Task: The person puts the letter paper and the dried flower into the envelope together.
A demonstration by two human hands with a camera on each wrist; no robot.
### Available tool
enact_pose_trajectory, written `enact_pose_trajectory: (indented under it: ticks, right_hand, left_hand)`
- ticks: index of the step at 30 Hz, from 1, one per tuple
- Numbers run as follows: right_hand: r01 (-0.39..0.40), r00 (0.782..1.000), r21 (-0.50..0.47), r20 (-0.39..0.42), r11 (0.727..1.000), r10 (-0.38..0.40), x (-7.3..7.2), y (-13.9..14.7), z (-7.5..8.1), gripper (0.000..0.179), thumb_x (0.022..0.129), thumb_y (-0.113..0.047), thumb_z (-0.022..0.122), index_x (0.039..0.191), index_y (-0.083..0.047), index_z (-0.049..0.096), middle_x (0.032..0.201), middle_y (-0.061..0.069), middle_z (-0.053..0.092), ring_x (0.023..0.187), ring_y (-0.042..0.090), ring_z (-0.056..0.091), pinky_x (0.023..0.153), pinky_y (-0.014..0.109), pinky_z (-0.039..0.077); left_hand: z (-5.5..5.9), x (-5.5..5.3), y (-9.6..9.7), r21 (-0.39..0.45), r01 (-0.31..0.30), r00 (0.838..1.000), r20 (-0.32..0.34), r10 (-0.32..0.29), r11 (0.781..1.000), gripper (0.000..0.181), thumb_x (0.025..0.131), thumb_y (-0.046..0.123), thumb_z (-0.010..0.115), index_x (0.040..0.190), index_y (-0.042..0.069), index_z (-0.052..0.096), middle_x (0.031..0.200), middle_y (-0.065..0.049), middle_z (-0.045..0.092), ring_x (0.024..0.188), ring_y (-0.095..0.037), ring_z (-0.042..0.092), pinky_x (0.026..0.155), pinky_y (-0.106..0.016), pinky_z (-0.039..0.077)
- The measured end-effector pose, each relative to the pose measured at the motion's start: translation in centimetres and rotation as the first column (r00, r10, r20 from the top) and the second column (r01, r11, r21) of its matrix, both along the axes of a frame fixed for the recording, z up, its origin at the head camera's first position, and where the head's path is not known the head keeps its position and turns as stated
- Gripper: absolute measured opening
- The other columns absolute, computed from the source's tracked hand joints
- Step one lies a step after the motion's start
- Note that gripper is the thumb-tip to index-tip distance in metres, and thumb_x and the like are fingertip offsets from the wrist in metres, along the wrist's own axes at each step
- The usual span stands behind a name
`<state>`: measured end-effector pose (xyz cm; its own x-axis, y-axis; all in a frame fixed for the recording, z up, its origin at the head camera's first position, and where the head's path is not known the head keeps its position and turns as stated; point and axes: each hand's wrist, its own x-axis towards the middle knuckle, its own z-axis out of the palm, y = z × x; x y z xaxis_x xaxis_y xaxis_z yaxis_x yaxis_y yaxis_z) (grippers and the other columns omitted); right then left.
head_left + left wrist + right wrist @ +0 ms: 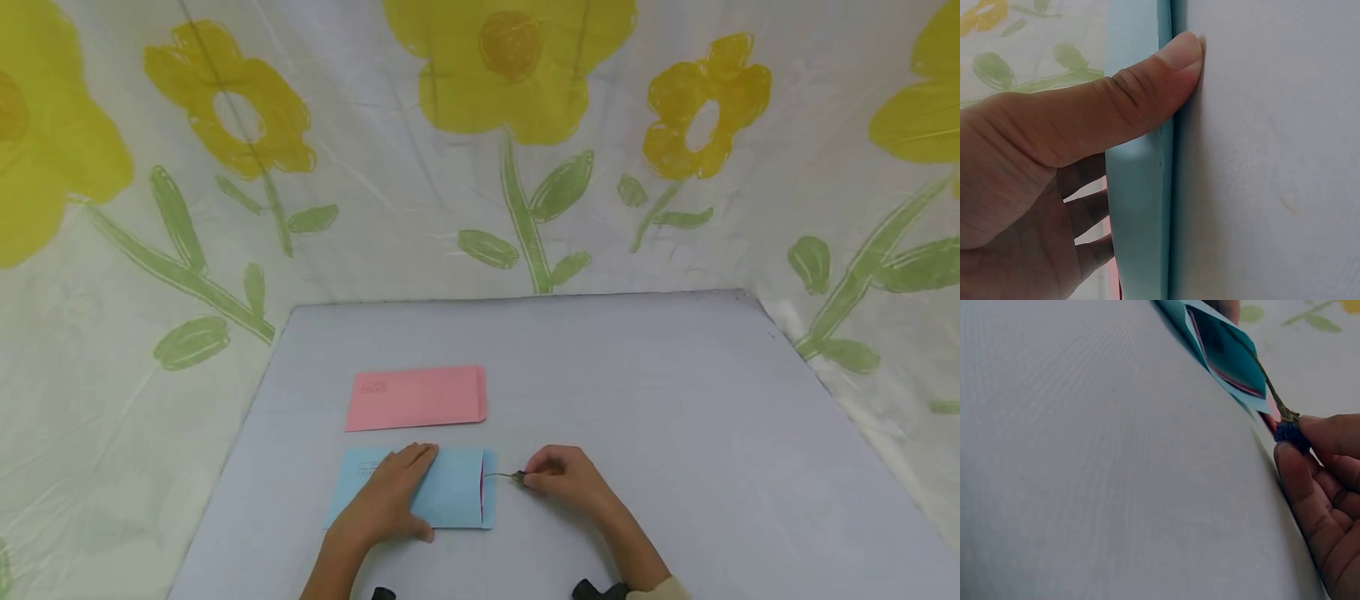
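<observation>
A light blue envelope (453,493) lies on the table, its open end facing right. My left hand (390,498) rests across its left half with fingers extended, and the thumb (1166,69) lies over the near edge. Between thumb and fingertips, my right hand (572,483) pinches a small dried flower by its dark blue head (1292,434). The thin stem (1269,380) points left, and its tip is inside the envelope's mouth (1232,356). A reddish edge shows within that opening.
Farther back on the table (675,400) lies a pink envelope (416,398) with small print at its upper left. A white curtain (405,192) painted with yellow flowers hangs behind and at the sides. Dark objects (600,590) show at the near edge of the head view.
</observation>
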<state>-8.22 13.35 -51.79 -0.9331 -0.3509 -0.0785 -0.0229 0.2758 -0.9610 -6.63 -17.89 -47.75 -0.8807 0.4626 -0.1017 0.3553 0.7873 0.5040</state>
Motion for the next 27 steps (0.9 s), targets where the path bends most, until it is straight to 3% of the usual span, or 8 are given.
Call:
enact_pose_trajectory:
  ticks: [21,27]
  right_hand:
    - [-0.07,0.997,-0.014,-0.007,0.997,0.07,-0.2,-4.8,-0.2,0.007,0.088,-0.007,0.075,0.094,-0.004,0.072,0.089,0.003,0.072,0.076,0.011,0.065,0.07,0.022,0.053]
    - [-0.055,0.998,-0.041,0.018,0.998,0.055,-0.2,-5.9,-0.4,0.018,0.085,-0.004,0.076,0.101,-0.002,0.067,0.09,0.004,0.072,0.078,0.014,0.067,0.07,0.023,0.055]
  left_hand:
    - [0.0,-0.2,-0.2,0.004,0.011,1.0,-0.024,-0.011,1.0,0.113,0.054,0.029,0.101,0.147,-0.003,0.045,0.149,-0.018,0.047,0.139,-0.037,0.039,0.114,-0.06,0.028]
    - [-0.2,0.0,-0.3,0.011,0.01,1.0,-0.012,-0.01,1.0,0.112,0.055,0.029,0.1,0.147,-0.002,0.045,0.148,-0.017,0.047,0.139,-0.037,0.039,0.114,-0.06,0.028]
